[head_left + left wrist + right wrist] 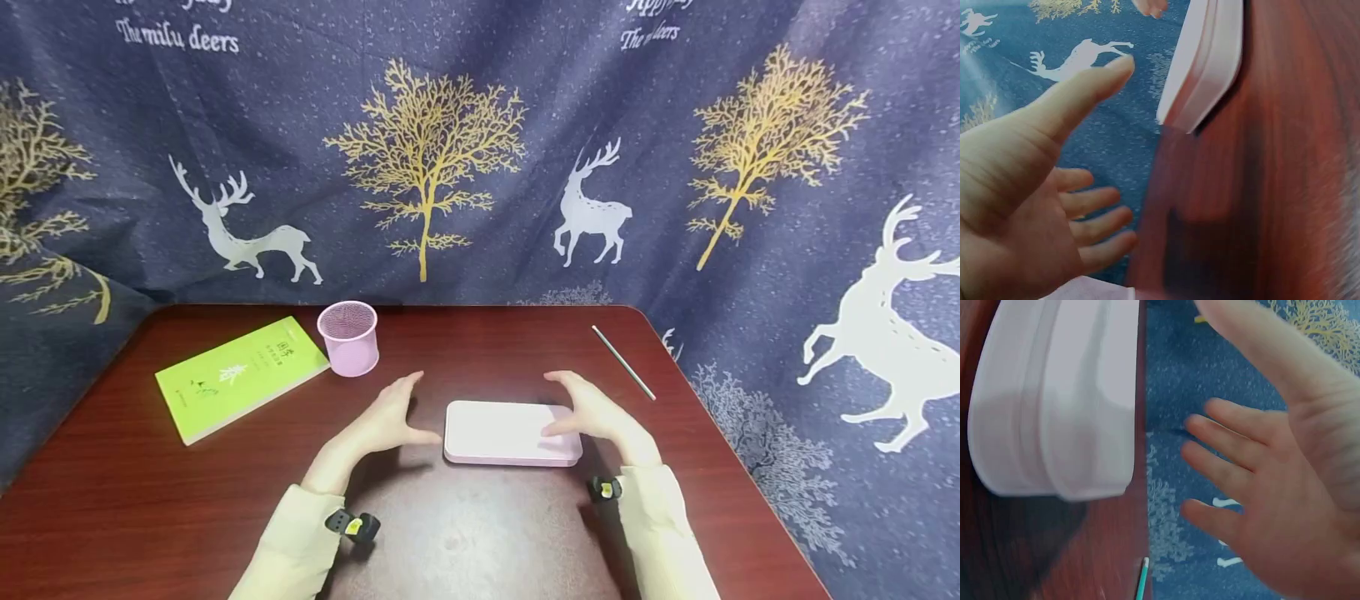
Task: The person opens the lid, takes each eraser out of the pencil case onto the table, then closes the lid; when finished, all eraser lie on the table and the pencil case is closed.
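Observation:
A pale pink flat case (498, 433) with rounded corners lies on the table, a lid seam along its side (1035, 400). My left hand (382, 421) hovers at the case's left end, thumb pointing toward it and fingers extended. In the left wrist view, a gap shows between this hand (1041, 187) and the case (1207, 69). Over the case's right end hangs my right hand (596, 417), its thumb above the top. The right wrist view shows the fingers of that hand (1279, 462) spread, apart from the case and holding nothing.
A green book (243, 379) lies at the left, with a pink mesh pen holder (351, 342) by its corner. A slim teal stick, pencil-like (624, 363), lies near the table's right edge. Behind the table (457, 533) hangs a dark blue cloth (480, 167) with deer and trees.

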The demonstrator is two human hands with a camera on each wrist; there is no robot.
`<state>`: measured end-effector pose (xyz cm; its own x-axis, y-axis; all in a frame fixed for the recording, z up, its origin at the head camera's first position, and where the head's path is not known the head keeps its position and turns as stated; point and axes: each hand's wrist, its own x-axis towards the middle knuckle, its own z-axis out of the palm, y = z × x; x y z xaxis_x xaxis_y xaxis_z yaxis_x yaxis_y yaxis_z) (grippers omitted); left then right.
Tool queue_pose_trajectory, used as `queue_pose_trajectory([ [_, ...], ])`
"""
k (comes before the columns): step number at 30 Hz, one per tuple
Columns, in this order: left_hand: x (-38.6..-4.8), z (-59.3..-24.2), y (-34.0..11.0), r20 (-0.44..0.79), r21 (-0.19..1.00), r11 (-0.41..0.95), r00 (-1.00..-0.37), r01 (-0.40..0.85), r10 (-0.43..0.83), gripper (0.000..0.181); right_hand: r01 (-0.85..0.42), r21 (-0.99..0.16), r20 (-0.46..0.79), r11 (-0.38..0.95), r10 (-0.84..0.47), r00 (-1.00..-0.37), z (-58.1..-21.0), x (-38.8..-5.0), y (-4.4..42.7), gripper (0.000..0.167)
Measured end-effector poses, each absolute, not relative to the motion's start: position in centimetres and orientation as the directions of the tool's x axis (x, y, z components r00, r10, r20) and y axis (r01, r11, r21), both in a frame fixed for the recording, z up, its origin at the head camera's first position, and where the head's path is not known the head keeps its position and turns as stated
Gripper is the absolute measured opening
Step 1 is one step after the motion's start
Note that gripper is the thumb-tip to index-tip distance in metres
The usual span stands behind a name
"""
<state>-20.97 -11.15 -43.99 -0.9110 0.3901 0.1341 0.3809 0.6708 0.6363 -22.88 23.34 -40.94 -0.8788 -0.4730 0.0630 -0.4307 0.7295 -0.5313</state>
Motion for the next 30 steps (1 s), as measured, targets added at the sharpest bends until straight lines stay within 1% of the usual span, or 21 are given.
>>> queue_pose_trajectory([
  [3,-21.0,-44.6,-10.9,0.11,0.693,0.612,-0.895,0.381,0.433,0.11,-0.418,-0.549,-0.028,0.724,-0.516,-0.856,-41.2,-22.8,23.8,0.095],
  [6,-21.1,-45.4,-10.5,0.078,0.738,0.56,-0.872,0.377,0.483,0.112,-0.37,-0.572,-0.122,0.732,-0.523,-0.844,-41.6,-22.6,24.0,0.1],
  [10,-21.2,-46.0,-10.0,0.053,0.771,0.512,-0.84,0.378,0.54,0.111,-0.342,-0.562,-0.179,0.753,-0.515,-0.838,-42.1,-22.2,24.0,0.104],
  [14,-21.2,-46.2,-9.3,0.049,0.775,0.503,-0.829,0.383,0.556,0.11,-0.34,-0.532,-0.195,0.776,-0.503,-0.842,-42.4,-22.0,24.1,0.107],
  [21,-21.1,-46.5,-8.2,0.074,0.756,0.519,-0.84,0.398,0.537,0.109,-0.328,-0.483,-0.224,0.812,-0.476,-0.85,-42.5,-22.1,24.4,0.109],
  [25,-21.1,-46.7,-8.0,0.064,0.753,0.536,-0.852,0.382,0.519,0.109,-0.338,-0.469,-0.204,0.816,-0.472,-0.858,-42.8,-22.0,24.6,0.106],
  [30,-21.2,-47.2,-7.7,0.044,0.735,0.579,-0.877,0.352,0.478,0.104,-0.356,-0.487,-0.161,0.797,-0.483,-0.861,-43.1,-21.9,24.7,0.099],
])
